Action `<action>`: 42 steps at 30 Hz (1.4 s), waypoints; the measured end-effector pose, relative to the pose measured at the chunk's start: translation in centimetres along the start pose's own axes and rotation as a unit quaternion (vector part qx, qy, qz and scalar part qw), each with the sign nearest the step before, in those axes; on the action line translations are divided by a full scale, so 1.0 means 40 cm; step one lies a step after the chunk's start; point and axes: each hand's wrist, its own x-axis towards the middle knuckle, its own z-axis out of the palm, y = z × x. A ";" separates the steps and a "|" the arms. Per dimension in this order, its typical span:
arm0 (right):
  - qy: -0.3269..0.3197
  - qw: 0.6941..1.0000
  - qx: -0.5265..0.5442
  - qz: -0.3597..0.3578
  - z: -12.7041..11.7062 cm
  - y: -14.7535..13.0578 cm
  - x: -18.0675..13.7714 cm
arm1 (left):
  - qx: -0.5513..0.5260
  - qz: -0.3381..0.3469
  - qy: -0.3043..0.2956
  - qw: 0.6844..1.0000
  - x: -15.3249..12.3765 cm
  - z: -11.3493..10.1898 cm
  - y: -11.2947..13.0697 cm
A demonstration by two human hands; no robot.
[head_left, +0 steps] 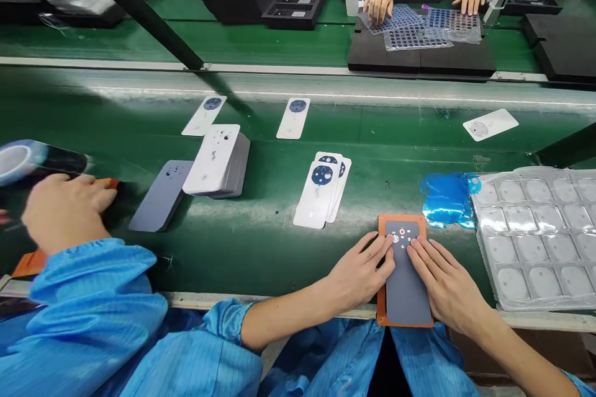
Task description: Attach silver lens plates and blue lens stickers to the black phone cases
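A grey-blue phone back cover (408, 288) with camera holes at its far end lies in an orange fixture (382, 316) at the bench's near edge. My left hand (361, 273) has its bent fingers closed at the cover's upper left edge, by the holes. From the other side, my right hand (449, 288) rests with straight fingers on the upper right edge. Left of the fixture is a small fan of white cards (310, 201) with dark round camera films. Blue film pieces (447, 198) lie to the right, beside a clear plastic tray (535, 248) with many pockets.
On the left, a co-worker's hand (69, 211) reaches near a roll of film (21, 161). A stack of white cards (214, 158) touches a grey cover (162, 195). Single cards lie farther back. Across the bench, another person's hands (379, 3) touch dotted film sheets (414, 28).
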 end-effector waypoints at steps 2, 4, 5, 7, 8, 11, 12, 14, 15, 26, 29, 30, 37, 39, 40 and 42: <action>-0.002 1.000 0.007 0.004 0.005 0.000 0.003 | -0.018 -0.003 -0.016 1.000 0.002 -0.007 -0.003; 0.014 1.000 0.023 0.004 0.008 0.002 0.000 | -0.056 -0.016 -0.030 0.998 0.000 -0.016 -0.013; 0.033 0.999 0.040 0.001 0.008 0.002 -0.004 | -0.090 -0.019 -0.037 0.995 -0.002 -0.020 -0.023; 0.093 0.990 0.106 0.001 0.006 0.003 -0.020 | -0.180 -0.029 -0.044 0.982 0.000 -0.029 -0.049; 0.132 0.979 0.155 0.024 0.005 0.004 -0.029 | -0.226 -0.044 -0.036 0.972 0.005 -0.033 -0.064; 0.275 0.871 0.322 0.250 0.008 0.012 -0.052 | -0.337 -0.146 0.021 0.930 0.050 -0.040 -0.107; 0.317 0.798 0.380 0.345 0.012 0.018 -0.054 | -0.368 -0.180 0.032 0.912 0.075 -0.039 -0.119; 0.362 0.631 0.498 0.472 0.026 0.032 -0.052 | -0.431 -0.208 0.011 0.878 0.134 -0.034 -0.136; 0.361 0.561 0.557 0.495 0.034 0.039 -0.048 | -0.459 -0.206 -0.019 0.864 0.165 -0.029 -0.141; 0.335 0.424 0.672 0.506 0.061 0.054 -0.055 | -0.400 -0.200 -0.138 0.884 0.311 0.025 -0.135; 0.322 0.416 0.680 0.510 0.062 0.056 -0.058 | -0.388 -0.189 -0.146 0.890 0.305 0.027 -0.136; 0.321 0.414 0.682 0.511 0.063 0.056 -0.058 | -0.386 -0.183 -0.150 0.892 0.302 0.027 -0.137; 0.319 0.427 0.669 0.518 0.064 0.049 -0.051 | -0.394 -0.195 -0.190 0.878 0.309 0.026 -0.133; 0.315 0.428 0.668 0.521 0.062 0.050 -0.050 | -0.391 -0.197 -0.202 0.876 0.321 0.031 -0.133; 0.315 0.427 0.668 0.523 0.060 0.051 -0.049 | -0.389 -0.195 -0.209 0.876 0.326 0.034 -0.133; 0.313 0.423 0.673 0.520 0.058 0.053 -0.048 | -0.393 -0.184 -0.211 0.876 0.335 0.038 -0.138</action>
